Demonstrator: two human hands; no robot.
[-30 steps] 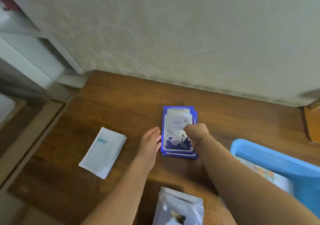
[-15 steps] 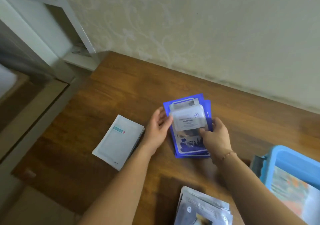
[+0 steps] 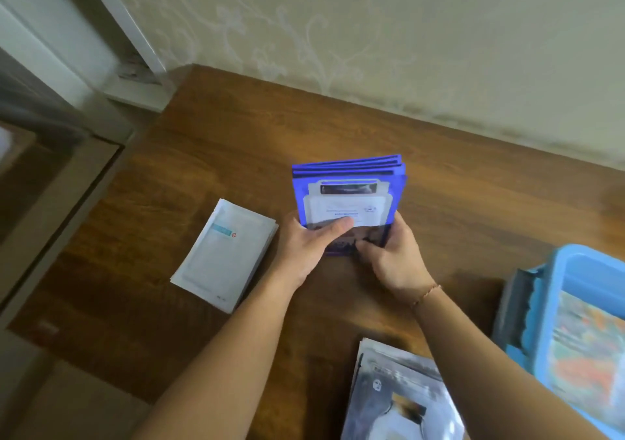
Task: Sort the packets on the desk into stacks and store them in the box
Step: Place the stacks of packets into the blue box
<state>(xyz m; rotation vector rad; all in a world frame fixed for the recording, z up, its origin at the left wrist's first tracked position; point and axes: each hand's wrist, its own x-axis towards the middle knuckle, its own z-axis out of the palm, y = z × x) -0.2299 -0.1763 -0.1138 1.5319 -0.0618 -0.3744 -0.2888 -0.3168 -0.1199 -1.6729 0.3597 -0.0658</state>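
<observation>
Both hands [image 3: 306,248] [image 3: 394,258] grip blue stack [image 3: 348,199], tilted up | white stack [image 3: 225,255] left on surface [image 3: 236,141] | box [image 3: 568,304] right

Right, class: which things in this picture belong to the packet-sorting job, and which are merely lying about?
Job:
blue packets, gripped by left hand and right hand
white packets
silver packets
blue box
desk

Lying about:
patterned wall
white frame

The light blue plastic box [image 3: 554,307] and the silver foil packet stack [image 3: 399,395] run off the frame's edges; print on the blue packets [image 3: 348,202] is too blurred to read.
</observation>
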